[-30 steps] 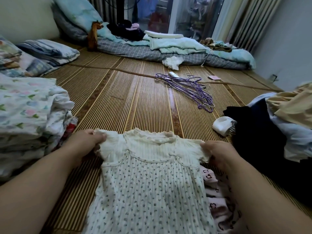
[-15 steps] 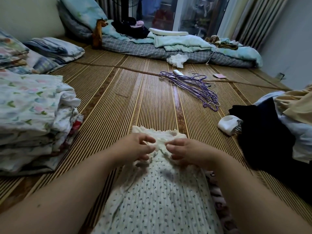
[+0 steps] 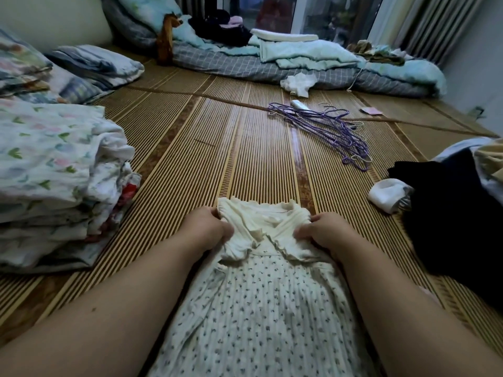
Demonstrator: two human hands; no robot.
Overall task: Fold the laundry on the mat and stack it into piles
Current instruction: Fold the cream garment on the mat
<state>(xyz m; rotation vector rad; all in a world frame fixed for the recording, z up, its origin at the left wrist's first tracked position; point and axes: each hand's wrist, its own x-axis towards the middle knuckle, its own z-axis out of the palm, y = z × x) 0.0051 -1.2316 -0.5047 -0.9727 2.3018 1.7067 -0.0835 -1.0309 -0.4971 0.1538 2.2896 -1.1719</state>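
Note:
A cream dress with a small floral print (image 3: 258,308) lies lengthwise on the bamboo mat (image 3: 245,148), its ruffled sleeves folded inward across the chest. My left hand (image 3: 205,227) grips the left shoulder of the dress and my right hand (image 3: 325,231) grips the right shoulder, fingers curled into the fabric. A stack of folded floral laundry (image 3: 51,170) stands at the left. A heap of unfolded clothes, dark with beige and white pieces (image 3: 457,213), lies at the right.
Purple hangers (image 3: 324,126) lie on the mat ahead, right of centre. A white sock (image 3: 386,195) sits beside the dark heap. Bedding and a grey checked quilt (image 3: 272,66) line the far edge, with pillows (image 3: 89,66) at the far left.
The sleeves were spread wide, then both hands brought them together at the chest. Now the hands have parted again to the shoulders, leaving the sleeves folded in.

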